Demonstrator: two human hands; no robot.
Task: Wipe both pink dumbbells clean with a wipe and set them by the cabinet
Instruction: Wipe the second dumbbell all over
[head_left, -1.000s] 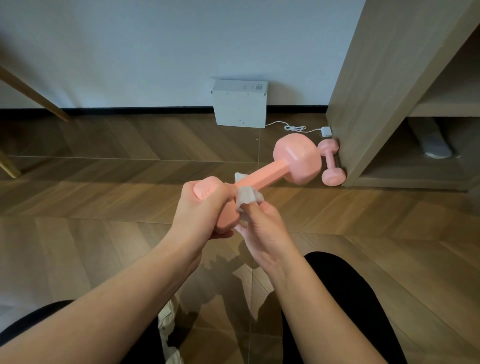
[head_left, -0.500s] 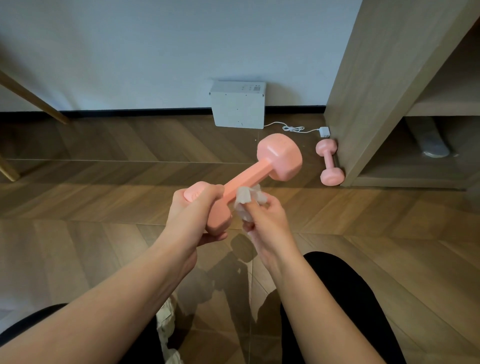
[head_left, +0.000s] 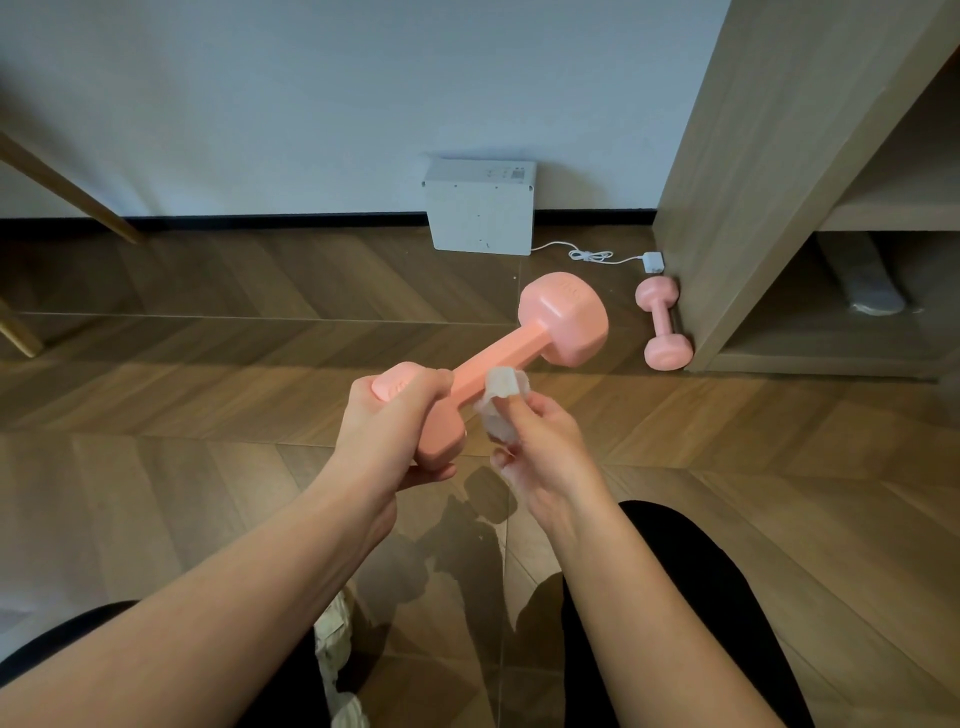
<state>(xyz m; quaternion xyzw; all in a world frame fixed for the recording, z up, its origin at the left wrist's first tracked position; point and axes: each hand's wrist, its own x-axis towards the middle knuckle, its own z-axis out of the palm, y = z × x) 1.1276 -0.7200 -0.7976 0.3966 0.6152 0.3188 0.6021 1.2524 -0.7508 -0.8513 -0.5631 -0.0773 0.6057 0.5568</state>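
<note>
**Left hand (head_left: 389, 415) wrapped round near head of dumbbell; right hand (head_left: 540, 436) pinching wipe at the handle**

Item 1, held pink dumbbell (head_left: 524, 348): aloft over the wooden floor (head_left: 208, 395), angled up and away to the right. The left fingers curl over its near head, with the thumb under. Over the past second its far head has swung a little left. It no longer overlaps the one on the floor and has hardly moved in the last half-second.

Item 2, wipe (head_left: 501, 395): crumpled, held between the right thumb and fingertips, touching the handle just beyond the near head. Its position on the handle is much as it was a second ago.

Item 3, second pink dumbbell (head_left: 662, 325): lying on the floor against the foot of the cabinet (head_left: 753, 182), unmoved.

Item 4, surroundings: white box (head_left: 480, 208) at the wall, with its cable and plug (head_left: 652, 261) just behind the second dumbbell.

Assessment: the first dumbbell looks already placed. Wiping of the held one is still under way, with the far head probably yet to be covered, and setting-down remains.
</note>
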